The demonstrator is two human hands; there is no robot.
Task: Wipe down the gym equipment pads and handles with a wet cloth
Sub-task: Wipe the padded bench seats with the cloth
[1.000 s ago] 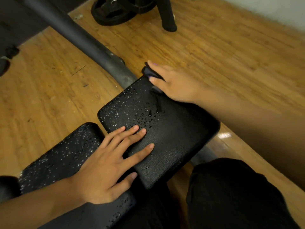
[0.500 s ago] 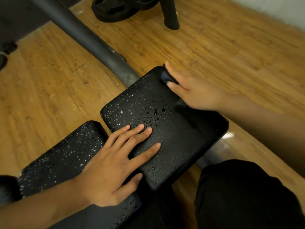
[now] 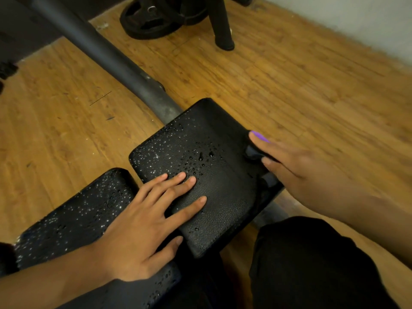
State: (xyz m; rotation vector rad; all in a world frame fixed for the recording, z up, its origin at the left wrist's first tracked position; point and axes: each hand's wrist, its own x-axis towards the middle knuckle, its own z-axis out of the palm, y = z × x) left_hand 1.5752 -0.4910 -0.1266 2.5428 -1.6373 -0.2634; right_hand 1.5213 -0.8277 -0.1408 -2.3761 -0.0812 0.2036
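Front pad (image 3: 214, 134), black and grained, beaded with water drops across its left and far parts. Left hand (image 3: 138, 233) flat over the pad's near left edge, fingers (image 3: 182, 185) straight and spread wide, holding nothing, thumb along the near edge. Right hand (image 3: 296, 170), blurred, at the pad's right edge, fingers (image 3: 267, 143) stretched out and close together, pressing a dark cloth (image 3: 253, 152) down on the pad; purple nail on the farthest finger. Cloth mostly hidden beneath that hand, one fold showing between two fingers. Second pad (image 3: 73, 219) just left of the first, a narrow gap between them, likewise speckled with drops, its near end under the left wrist. Grey steel tube (image 3: 111, 56) slanting from beneath the front pad's far corner towards the upper left. Wooden floor (image 3: 289, 85) all round. Black weight plates (image 3: 151, 23) on the floor at the far side, near a black post (image 3: 220, 25). Black-trousered knee (image 3: 312, 264) at the near right.
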